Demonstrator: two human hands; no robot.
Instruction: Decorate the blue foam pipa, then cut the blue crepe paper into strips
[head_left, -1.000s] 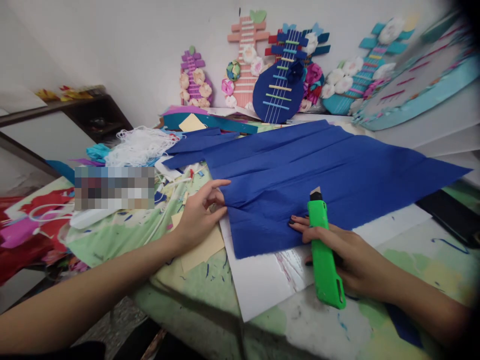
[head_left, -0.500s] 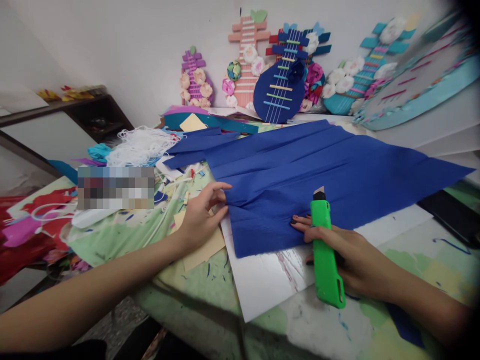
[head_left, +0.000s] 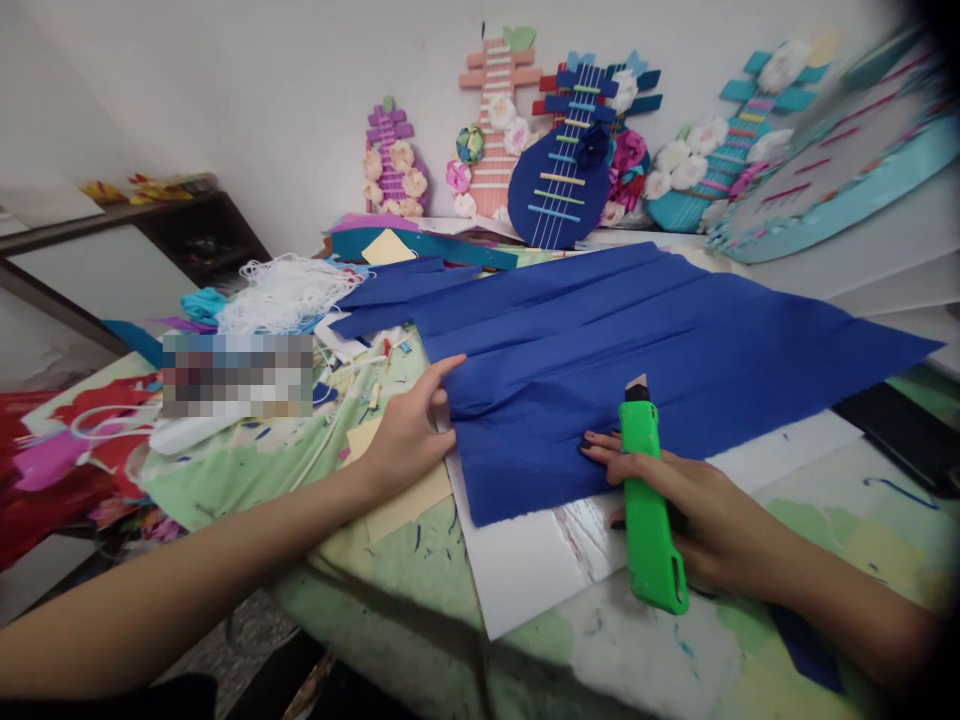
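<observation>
A large creased sheet of blue paper [head_left: 600, 360] lies over a white board [head_left: 517, 590]. My left hand [head_left: 412, 435] is at the sheet's left edge, its index finger and thumb spread apart and the other fingers curled; nothing shows between them. My right hand [head_left: 675, 490] is closed around a green utility knife [head_left: 645, 510], whose short blade points away from me. Fingertips of this hand rest on the blue paper near its front edge.
Decorated paper instruments, one of them dark blue [head_left: 559, 190], lean on the back wall. White cord [head_left: 285, 290] is heaped at the left, near red and pink scraps [head_left: 90, 440]. A black phone-like object [head_left: 900, 435] lies at the right. Yellow paper [head_left: 397, 500] is under my left forearm.
My left index finger and thumb have moved apart, and the hand has shifted slightly left. The paper's near-left corner lies a little lower. My right hand keeps its hold on the knife.
</observation>
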